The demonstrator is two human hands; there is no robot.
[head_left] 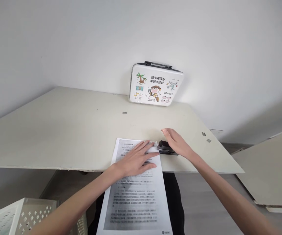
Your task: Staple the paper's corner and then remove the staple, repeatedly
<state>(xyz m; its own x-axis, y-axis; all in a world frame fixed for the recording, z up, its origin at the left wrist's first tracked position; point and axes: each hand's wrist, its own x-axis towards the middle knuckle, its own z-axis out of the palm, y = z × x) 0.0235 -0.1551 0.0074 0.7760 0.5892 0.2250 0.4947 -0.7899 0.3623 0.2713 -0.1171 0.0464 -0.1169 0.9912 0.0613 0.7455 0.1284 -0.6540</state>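
A printed sheet of paper (pixel 133 202), perhaps one of a stack, lies partly on the table, and its lower part hangs over the front edge. Flat on its upper half rests my left hand (pixel 132 161), fingers spread, the fingertips close to the sheet's upper right corner. At that corner a black stapler (pixel 164 147) lies sideways, its front end meeting the paper. My right hand (pixel 178 143) is on the stapler's rear part and covers it; most of its fingers are hidden from me.
On the pale table (pixel 69 130), a white cartoon-printed case (pixel 155 85) with a dark handle stands against the wall. A strip of staples (pixel 124 113) lies mid-table; small grey pieces (pixel 208 140) lie near the right edge. A white perforated basket (pixel 33 212) stands at lower left.
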